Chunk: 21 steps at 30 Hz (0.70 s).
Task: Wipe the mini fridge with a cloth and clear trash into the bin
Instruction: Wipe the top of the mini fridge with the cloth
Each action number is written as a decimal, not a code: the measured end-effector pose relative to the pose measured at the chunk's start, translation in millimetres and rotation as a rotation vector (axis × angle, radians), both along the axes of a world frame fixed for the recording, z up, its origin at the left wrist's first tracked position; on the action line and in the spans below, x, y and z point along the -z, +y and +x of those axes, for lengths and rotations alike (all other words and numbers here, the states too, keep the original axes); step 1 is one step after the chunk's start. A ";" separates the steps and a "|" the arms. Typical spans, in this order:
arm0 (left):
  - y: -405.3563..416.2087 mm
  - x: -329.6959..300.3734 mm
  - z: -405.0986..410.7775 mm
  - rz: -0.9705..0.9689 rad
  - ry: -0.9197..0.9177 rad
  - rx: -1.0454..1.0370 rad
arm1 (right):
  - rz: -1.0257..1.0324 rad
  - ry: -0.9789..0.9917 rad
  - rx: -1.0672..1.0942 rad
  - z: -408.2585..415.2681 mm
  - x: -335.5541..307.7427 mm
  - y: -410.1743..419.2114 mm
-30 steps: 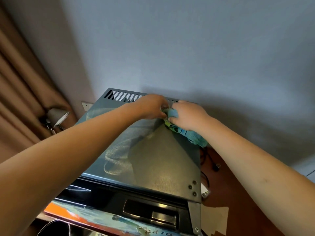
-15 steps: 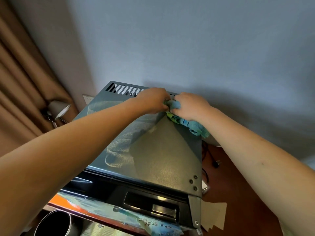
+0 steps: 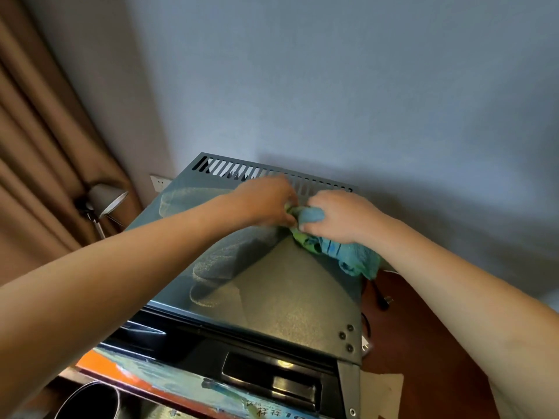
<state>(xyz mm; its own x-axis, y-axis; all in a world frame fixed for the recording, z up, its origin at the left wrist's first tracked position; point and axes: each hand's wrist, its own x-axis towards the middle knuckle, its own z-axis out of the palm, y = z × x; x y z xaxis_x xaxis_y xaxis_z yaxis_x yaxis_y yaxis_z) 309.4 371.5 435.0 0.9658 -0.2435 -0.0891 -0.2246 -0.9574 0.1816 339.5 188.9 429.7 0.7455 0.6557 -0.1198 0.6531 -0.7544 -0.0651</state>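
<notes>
The grey mini fridge [image 3: 281, 297] stands below me, its flat top showing damp wipe streaks on the left half. A blue and green cloth [image 3: 338, 249] is bunched near the back right of the top, with one end trailing toward the right edge. My left hand [image 3: 266, 201] and my right hand [image 3: 341, 216] meet over the cloth, and both grip it with curled fingers. The vent slots [image 3: 230, 169] run along the back edge just beyond my hands.
A round dark bin [image 3: 90, 400] shows at the bottom left. A lamp [image 3: 106, 201] and brown curtain [image 3: 36, 176] stand at the left. A brown table [image 3: 423, 343] with cables and a paper scrap [image 3: 381, 391] lies right of the fridge. A wall rises behind.
Both hands stay together on the cloth near the back of the fridge top, shifting only slightly. The view has drifted a little.
</notes>
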 end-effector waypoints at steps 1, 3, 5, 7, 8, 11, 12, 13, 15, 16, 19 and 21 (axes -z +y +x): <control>0.5 2.4 8.3 -0.013 -0.036 -0.041 | 0.021 -0.022 0.031 9.5 1.4 3.6; 1.0 5.2 24.5 -0.026 -0.075 -0.116 | 0.052 -0.058 0.109 28.2 3.7 15.1; 1.4 7.5 35.4 -0.032 -0.105 -0.151 | 0.056 -0.131 0.166 38.7 7.6 26.6; 3.8 9.0 41.4 -0.051 -0.104 -0.157 | 0.034 -0.190 0.175 39.6 8.2 32.0; 6.0 9.2 41.2 -0.070 -0.082 -0.150 | 0.030 -0.187 0.158 37.2 7.5 31.6; 17.1 5.9 28.1 -0.176 0.028 -0.110 | 0.009 -0.060 0.043 24.5 -0.6 24.7; 20.8 4.5 21.1 -0.199 0.064 -0.084 | -0.019 -0.013 0.010 19.5 -2.7 23.2; 24.2 4.9 15.5 -0.206 0.086 -0.057 | -0.047 0.017 -0.018 14.9 -4.2 23.3; 26.7 8.5 7.6 -0.192 0.092 -0.012 | -0.100 0.029 -0.057 9.8 -7.6 26.1; 26.6 10.7 6.0 -0.183 0.076 -0.006 | -0.130 0.024 -0.068 10.6 -9.8 28.3; 28.4 15.6 14.0 -0.159 -0.008 -0.064 | -0.172 -0.005 -0.047 27.2 -13.0 37.8; 31.8 14.6 23.3 -0.111 -0.077 -0.158 | -0.108 -0.080 0.010 41.1 -6.9 47.5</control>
